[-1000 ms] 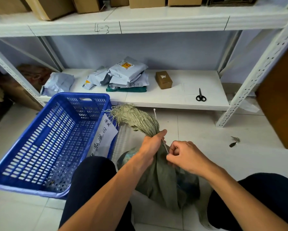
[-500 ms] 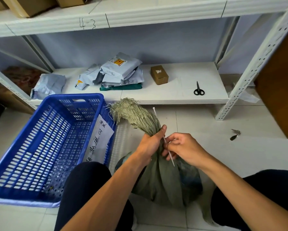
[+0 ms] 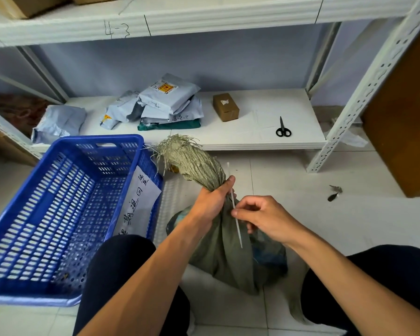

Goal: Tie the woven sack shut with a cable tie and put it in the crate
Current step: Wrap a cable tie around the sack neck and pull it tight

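A grey-green woven sack (image 3: 224,258) stands on the floor between my knees, its neck gathered and its frayed mouth (image 3: 180,151) fanning up to the left. My left hand (image 3: 211,202) is closed around the gathered neck. A white cable tie (image 3: 238,231) runs slantwise along the neck, one end sticking up past my left thumb, the other hanging down over the sack. My right hand (image 3: 264,219) pinches the tie at its middle. The blue plastic crate (image 3: 29,238) sits on the floor to the left, with a handwritten paper label (image 3: 137,204) on its near wall.
A low white shelf (image 3: 257,122) behind holds grey mailer bags (image 3: 167,100), a small cardboard box (image 3: 225,107) and black scissors (image 3: 283,128). A white perforated shelf post (image 3: 354,103) stands at right beside a brown panel (image 3: 405,112). Small scraps (image 3: 334,192) lie on the tiles.
My right hand has slid out along the cable tie to the right of the neck, and the tie's lower end now hangs further down over the sack. The left hand keeps its grip.
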A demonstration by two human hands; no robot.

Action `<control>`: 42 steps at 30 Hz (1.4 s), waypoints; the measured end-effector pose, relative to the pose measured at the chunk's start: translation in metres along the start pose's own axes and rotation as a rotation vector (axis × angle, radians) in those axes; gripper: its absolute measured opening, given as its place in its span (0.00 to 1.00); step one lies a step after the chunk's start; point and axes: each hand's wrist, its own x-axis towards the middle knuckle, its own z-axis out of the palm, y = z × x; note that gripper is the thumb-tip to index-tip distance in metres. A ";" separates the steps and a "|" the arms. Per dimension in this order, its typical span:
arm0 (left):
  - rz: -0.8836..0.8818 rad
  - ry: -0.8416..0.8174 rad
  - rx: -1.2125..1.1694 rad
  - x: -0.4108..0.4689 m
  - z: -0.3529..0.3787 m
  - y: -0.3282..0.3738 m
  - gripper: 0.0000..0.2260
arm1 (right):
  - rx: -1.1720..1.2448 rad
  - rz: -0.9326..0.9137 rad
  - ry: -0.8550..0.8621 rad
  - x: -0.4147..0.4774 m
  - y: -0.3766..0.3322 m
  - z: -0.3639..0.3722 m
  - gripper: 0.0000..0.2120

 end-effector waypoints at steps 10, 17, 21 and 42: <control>-0.030 0.010 0.010 -0.003 -0.005 0.002 0.22 | 0.108 0.060 -0.101 -0.001 -0.002 0.005 0.06; 0.001 0.001 0.028 -0.009 -0.005 0.002 0.19 | 0.187 0.046 0.170 0.004 -0.005 0.004 0.11; 0.032 -0.043 0.066 -0.011 -0.002 0.003 0.12 | 0.232 0.059 0.225 0.012 -0.002 0.000 0.11; -0.036 -0.181 0.015 -0.005 -0.002 -0.005 0.19 | 0.397 0.145 0.196 0.033 -0.005 -0.012 0.07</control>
